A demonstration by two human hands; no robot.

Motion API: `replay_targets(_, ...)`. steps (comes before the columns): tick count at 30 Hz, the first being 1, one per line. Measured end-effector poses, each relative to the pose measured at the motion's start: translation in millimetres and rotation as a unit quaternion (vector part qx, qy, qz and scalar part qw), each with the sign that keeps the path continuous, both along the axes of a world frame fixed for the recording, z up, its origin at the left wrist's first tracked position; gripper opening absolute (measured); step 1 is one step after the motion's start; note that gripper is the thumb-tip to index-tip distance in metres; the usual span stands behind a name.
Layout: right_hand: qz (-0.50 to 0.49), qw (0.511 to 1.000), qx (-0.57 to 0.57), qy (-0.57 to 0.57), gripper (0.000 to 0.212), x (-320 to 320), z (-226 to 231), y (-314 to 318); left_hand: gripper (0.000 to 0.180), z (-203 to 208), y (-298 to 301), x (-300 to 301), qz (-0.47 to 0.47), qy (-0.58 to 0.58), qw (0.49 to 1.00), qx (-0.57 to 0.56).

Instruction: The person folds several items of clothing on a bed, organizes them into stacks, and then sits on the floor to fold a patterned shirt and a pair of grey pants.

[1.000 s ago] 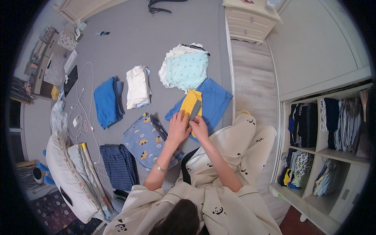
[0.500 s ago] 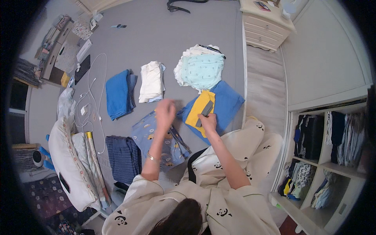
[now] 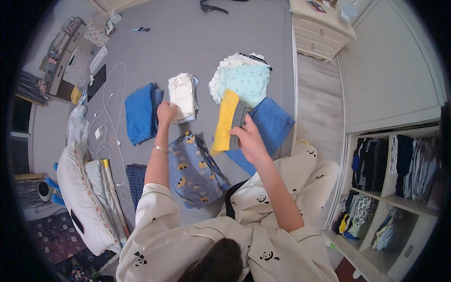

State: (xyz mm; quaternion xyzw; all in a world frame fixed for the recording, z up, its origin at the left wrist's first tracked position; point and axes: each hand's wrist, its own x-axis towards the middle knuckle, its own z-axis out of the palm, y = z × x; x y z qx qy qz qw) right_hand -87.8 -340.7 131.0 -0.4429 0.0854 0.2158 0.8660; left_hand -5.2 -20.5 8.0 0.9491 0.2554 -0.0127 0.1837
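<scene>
In my right hand, a folded yellow garment with a grey band is pinched by the band. It hangs raised over a blue folded garment and is slightly smeared by motion. My left hand is at the near left corner of a stack of white folded clothes, its fingers curled on the edge. Left of that stack lies a pile of blue folded clothes. Beyond the yellow garment sits a pile topped by a light mint piece. A blue patterned garment lies between my forearms.
A dark striped garment is partly behind my left arm. White cables and a white pillow lie along the bed's left side. At right stand a cream drawer cabinet and an open wardrobe with clothes.
My right hand has lifted the yellow garment off the blue one and turned it more upright. My left hand has moved left and away from me to the white stack.
</scene>
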Motion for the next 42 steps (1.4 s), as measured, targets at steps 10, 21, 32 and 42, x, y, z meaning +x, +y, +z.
replay_targets(10,-0.046,0.972,-0.231,0.001,0.048,-18,-104,-74,0.026,17,-1,9,0.005,-0.043,0.999,-0.022)
replay_targets(21,-0.074,0.968,-0.235,0.052,0.039,-47,-155,-87,0.027,33,-32,-4,0.038,0.01,0.99,-0.135)
replay_targets(32,-0.131,0.97,-0.205,-0.025,0.044,-48,-142,-74,0.048,52,-37,8,0.082,-0.165,0.864,-0.468)
replay_targets(42,-0.06,0.963,-0.261,-0.02,0.027,-44,-143,-89,0.044,97,-251,-109,-0.36,-0.123,0.921,0.088)
